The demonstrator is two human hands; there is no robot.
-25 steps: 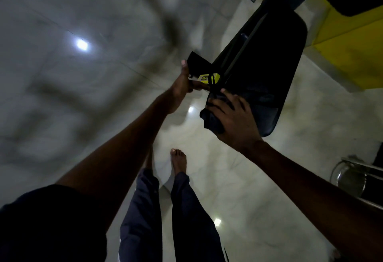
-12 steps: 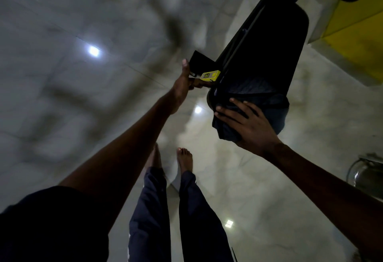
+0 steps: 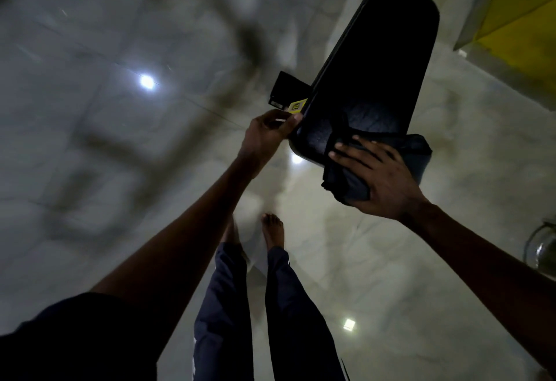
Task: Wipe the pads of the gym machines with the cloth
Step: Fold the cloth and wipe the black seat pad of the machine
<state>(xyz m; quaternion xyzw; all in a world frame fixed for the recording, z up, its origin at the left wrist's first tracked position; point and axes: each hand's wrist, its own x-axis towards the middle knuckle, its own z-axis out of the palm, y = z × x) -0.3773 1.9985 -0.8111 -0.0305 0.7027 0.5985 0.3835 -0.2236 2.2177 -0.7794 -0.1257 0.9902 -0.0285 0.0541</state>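
At near, lower end of the black pad (image 3: 376, 64), which slants up to the top right, the dark cloth (image 3: 415, 152) lies bunched over the pad's end, part hanging off the edge. R grip (image 3: 379, 179) lies flat on the cloth w/ fingers straight and spread, pressing it to the pad, not clenched. L grip (image 3: 264, 136) is curled on the pad's left edge, thumb tip touching it, just below a small yellow label (image 3: 298, 106). Bare feet (image 3: 272, 228) and dark trousers (image 3: 288, 305) stand on a glossy pale floor (image 3: 391, 260) below. Yellow panel (image 3: 517, 19) at top right; blurred metal thing (image 3: 544, 248) at right edge, can't tell what.
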